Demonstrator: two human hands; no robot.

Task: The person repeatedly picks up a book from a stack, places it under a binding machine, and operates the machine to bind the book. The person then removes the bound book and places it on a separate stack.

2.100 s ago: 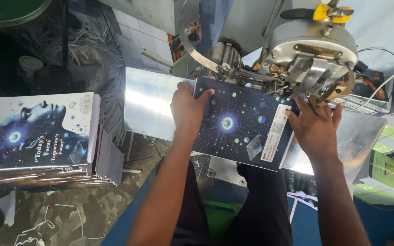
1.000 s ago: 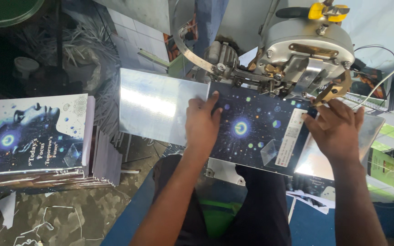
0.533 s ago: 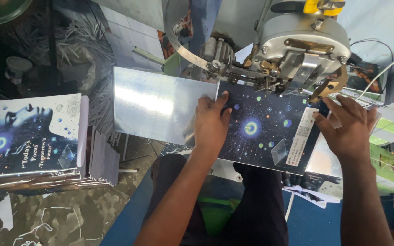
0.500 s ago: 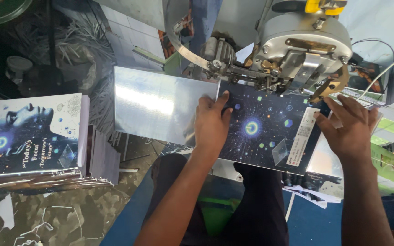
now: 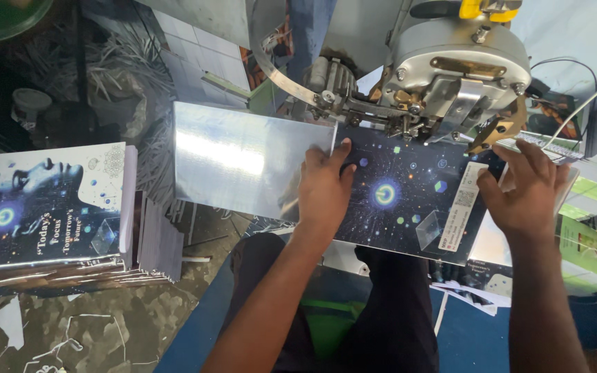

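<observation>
Both hands, the left hand (image 5: 326, 185) and right hand (image 5: 525, 192), press flat on one dark booklet (image 5: 409, 200) under the metal machine (image 5: 450, 69), while a big stack (image 5: 50, 207) waits beside.

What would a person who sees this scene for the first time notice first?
The dark booklet with a glowing ring lies at the centre on a shiny metal plate. The left hand and the right hand press on it. The grey machine head stands just above it, and a stack of similar booklets sits at the far left.

Booklet stack (image 5: 50, 207), perhaps green bowl (image 5: 1, 14)
</observation>
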